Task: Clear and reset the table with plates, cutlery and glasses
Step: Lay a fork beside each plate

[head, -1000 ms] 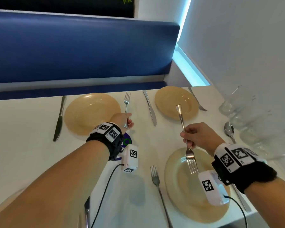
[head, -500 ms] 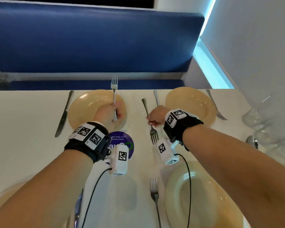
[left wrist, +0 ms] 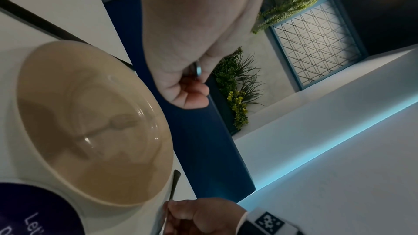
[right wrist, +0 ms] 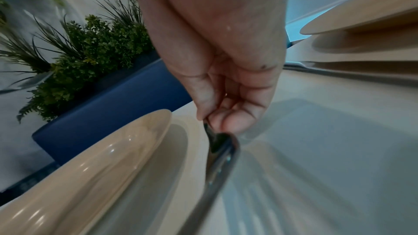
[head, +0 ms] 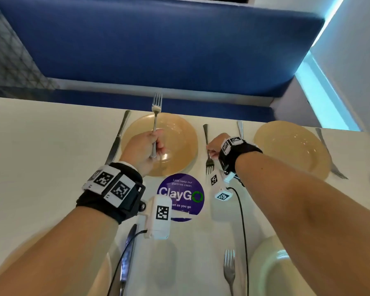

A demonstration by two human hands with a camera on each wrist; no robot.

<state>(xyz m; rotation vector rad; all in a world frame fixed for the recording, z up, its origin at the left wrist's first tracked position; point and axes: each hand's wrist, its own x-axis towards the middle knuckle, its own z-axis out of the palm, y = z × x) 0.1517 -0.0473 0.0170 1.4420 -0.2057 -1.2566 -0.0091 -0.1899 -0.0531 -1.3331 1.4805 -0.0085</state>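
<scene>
My left hand (head: 146,147) grips a steel fork (head: 156,110) by its handle, tines pointing away, above the far-left tan plate (head: 181,144). In the left wrist view the fork's handle end (left wrist: 198,69) shows inside the curled fingers over that plate (left wrist: 68,113). My right hand (head: 215,147) pinches a second fork (head: 209,165) low over the white table (head: 41,157), just right of that plate, tines toward me. The right wrist view shows this fork (right wrist: 217,158) close to the table, beside the plate's rim (right wrist: 113,149).
A knife (head: 118,137) lies left of the far-left plate. Another knife (head: 240,128), a second tan plate (head: 291,146) and a fork (head: 329,157) lie at the far right. Nearer me are a purple sticker (head: 181,195), a fork (head: 229,272), a knife (head: 126,259) and two plates.
My right hand carried its fork from over the near-right plate leftward and away to beside the far-left plate, lowering it. My left hand lifted its fork off the table over that plate.
</scene>
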